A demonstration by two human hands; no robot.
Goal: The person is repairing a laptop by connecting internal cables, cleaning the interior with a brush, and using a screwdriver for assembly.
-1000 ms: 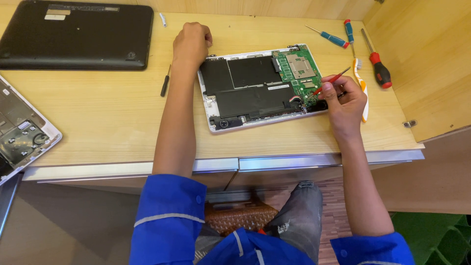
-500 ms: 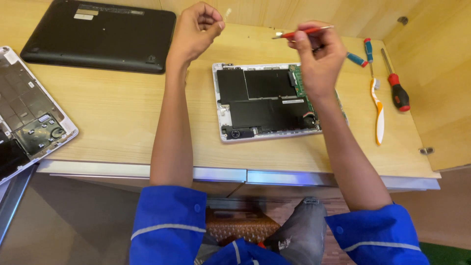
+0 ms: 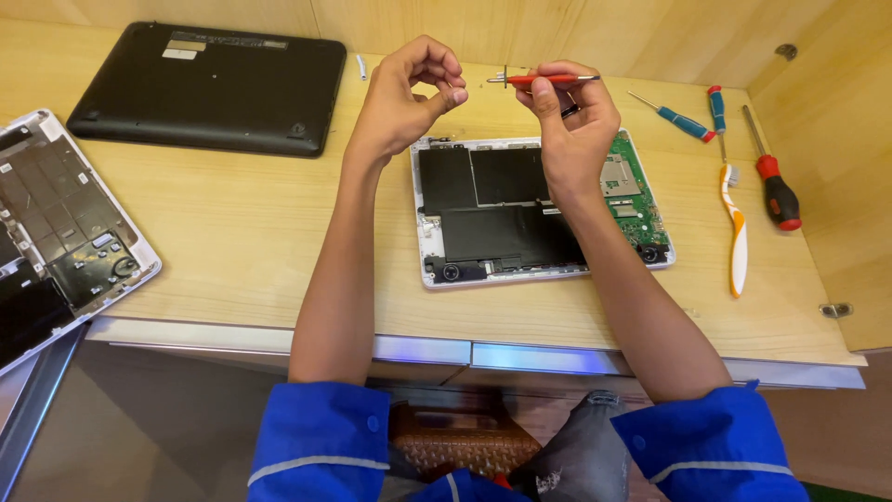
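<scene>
Small red screwdriver pinched level in right hand, raised over opened laptop base, tip toward left hand, whose fingers curl nearly closed; can't tell if holding anything. Desk bare w/ room between laptops; other tools near right edge.

Repair workshop, opened laptop, screwdrivers

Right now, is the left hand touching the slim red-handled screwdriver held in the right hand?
Apart: the head view shows wooden table between the left hand and the screwdriver.
</scene>
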